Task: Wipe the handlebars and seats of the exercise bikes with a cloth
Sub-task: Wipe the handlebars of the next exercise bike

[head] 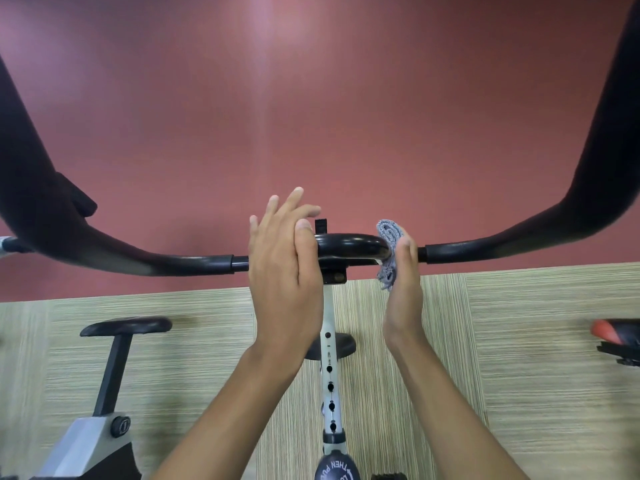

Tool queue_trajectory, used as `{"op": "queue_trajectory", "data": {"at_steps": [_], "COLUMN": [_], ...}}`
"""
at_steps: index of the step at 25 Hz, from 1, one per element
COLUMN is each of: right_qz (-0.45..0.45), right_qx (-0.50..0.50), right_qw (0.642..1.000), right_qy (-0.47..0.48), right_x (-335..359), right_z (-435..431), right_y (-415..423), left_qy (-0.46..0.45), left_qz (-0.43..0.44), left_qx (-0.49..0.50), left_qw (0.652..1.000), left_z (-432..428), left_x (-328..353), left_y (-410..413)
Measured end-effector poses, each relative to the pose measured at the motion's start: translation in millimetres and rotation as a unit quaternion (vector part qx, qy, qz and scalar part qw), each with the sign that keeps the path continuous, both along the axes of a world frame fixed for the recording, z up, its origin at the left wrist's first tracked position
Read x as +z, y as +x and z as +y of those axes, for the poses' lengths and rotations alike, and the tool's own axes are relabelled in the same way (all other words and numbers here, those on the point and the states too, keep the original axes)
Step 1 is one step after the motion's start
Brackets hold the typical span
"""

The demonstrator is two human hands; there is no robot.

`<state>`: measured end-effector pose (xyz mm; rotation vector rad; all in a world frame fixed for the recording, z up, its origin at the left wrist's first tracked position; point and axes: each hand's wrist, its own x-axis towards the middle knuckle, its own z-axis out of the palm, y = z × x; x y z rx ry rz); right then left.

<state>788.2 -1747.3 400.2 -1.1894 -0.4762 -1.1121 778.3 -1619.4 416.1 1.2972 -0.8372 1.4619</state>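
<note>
A black handlebar [194, 263] spans the view, its padded ends rising at the far left and far right. My left hand [282, 268] rests on the bar just left of the glossy centre loop [349, 245], fingers straight and pointing away, thumb lying on the loop. My right hand [405, 292] stands edge-on at the right end of the loop and presses a grey cloth [389, 237] against the bar; its fingers are hidden behind the palm. The cloth wraps over the bar, a bit hanging below.
The white handlebar post [329, 372] with adjustment holes drops from the centre clamp to a round knob [337, 467]. A black seat [126, 325] on its post stands lower left. A red-and-black saddle [616, 332] shows at the right edge. Floor is striped beige, then red beyond.
</note>
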Motion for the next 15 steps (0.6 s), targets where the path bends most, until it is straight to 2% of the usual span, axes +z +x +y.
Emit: {"op": "queue_trajectory", "data": {"at_steps": [6,9,12,15], "right_qz": [-0.007,0.021,0.018,-0.007], "right_qx": [0.011,0.014,0.032,0.116], "right_qw": [1.000,1.000,0.997,0.968], "right_qy": [-0.021,-0.013,0.061,0.221], "right_x": [-8,-6,-2,-3], "right_z": [8,7,3,4], "right_y": [-16,-11,-4,-8], "left_qy": [-0.001,0.010,0.017,-0.019], "left_qz": [0.020,0.038,0.044,0.028], "left_qx": [-0.009,-0.014,-0.035,-0.058], "left_qw": [1.000,0.999,0.998,0.998], "left_z": [1,3,6,8], "left_x": [0,2,0,-15], "left_y": [-5,-10,-13,-17]}}
